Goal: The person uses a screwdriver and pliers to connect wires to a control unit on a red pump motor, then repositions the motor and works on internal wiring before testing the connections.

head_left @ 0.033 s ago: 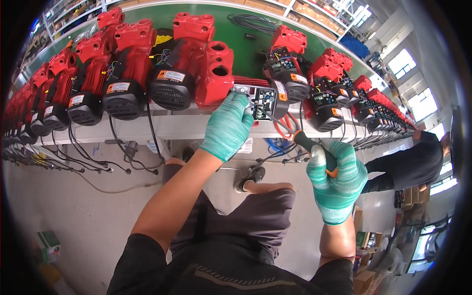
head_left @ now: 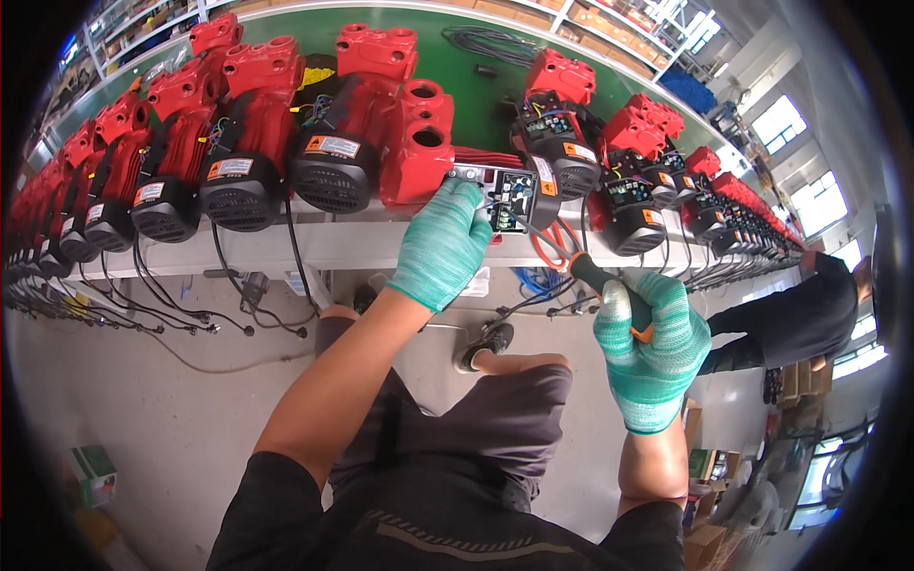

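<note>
A red pump (head_left: 420, 143) lies on its side at the bench's front edge, its electrical box open towards me. A circuit board (head_left: 512, 202) with black parts and thin wires shows inside the box. My left hand (head_left: 443, 238), in a green knit glove, is closed at the box's left side; its fingertips are bunched, and what they pinch is hidden. My right hand (head_left: 653, 347), gloved alike, grips a screwdriver (head_left: 592, 273) by its dark handle with orange parts. The shaft slants up and left to the lower right of the board. Red wires (head_left: 562, 243) loop beside the shaft.
More red pumps with black fan covers (head_left: 331, 175) line the bench (head_left: 371, 249) on both sides. Black power cords (head_left: 224, 271) hang off its front. Coiled grey cable (head_left: 490, 44) lies on the green top. At the right, a person in dark clothes (head_left: 795, 319) bends towards the bench.
</note>
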`<state>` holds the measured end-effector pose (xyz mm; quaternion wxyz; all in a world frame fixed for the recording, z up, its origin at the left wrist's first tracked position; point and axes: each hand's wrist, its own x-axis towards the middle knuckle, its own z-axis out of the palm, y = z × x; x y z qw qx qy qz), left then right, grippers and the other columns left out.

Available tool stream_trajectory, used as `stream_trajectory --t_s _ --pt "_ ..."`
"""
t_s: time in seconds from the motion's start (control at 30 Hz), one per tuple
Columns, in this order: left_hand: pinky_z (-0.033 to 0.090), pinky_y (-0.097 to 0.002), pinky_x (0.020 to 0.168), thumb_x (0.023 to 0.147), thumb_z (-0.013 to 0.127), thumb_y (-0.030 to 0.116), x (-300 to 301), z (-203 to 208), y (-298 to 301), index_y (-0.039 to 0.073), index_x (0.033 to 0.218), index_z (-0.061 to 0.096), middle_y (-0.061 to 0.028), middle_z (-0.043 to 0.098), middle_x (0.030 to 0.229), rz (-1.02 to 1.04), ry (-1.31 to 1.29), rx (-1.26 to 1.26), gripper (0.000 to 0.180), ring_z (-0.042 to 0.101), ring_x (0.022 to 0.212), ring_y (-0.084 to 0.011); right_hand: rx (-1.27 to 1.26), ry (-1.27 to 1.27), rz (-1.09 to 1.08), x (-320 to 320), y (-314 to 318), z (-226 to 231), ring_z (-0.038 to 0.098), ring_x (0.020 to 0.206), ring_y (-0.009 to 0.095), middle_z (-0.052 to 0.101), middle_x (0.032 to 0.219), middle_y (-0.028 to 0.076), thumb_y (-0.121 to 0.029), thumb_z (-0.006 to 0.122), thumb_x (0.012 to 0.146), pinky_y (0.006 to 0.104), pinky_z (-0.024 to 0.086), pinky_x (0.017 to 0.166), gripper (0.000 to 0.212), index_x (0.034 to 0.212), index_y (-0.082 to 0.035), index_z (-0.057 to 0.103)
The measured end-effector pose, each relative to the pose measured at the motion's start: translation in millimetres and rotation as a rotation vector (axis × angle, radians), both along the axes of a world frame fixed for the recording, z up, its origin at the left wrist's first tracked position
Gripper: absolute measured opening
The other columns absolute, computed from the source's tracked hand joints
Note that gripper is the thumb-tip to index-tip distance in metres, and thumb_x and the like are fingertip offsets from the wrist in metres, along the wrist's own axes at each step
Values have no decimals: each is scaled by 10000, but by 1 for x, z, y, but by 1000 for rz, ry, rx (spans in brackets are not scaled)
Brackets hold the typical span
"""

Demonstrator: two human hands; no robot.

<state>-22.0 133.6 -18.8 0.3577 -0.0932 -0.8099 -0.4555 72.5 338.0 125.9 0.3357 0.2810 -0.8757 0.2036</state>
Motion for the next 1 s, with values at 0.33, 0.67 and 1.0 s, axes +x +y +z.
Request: stream_trajectory --t_s 0.33,0.67,1.0 --pt "539 -420 790 845 666 -36 -1 -2 -1 18 1017 609 -181 646 976 9 11 -3 189 651 878 -379 -3 35 1 1 2 -3 678 627 264 696 771 118 -81 802 859 338 533 599 186 955 -22 654" --pt "537 -422 789 842 668 -37 1 0 -1 18 1017 609 -180 642 970 14 -10 -13 193 649 874 -377 -21 12 -16 1 4 -5 686 641 259 699 776 115 -78 801 860 334 539 610 184 970 -30 661" --pt "534 -426 785 850 670 -30 0 -1 -1 21 1024 610 -185 639 976 15 -3 -21 191 646 880 -384 9 8 -15 4 3 -2 688 651 251 704 782 107 -119 820 860 333 544 622 219 975 -33 655"
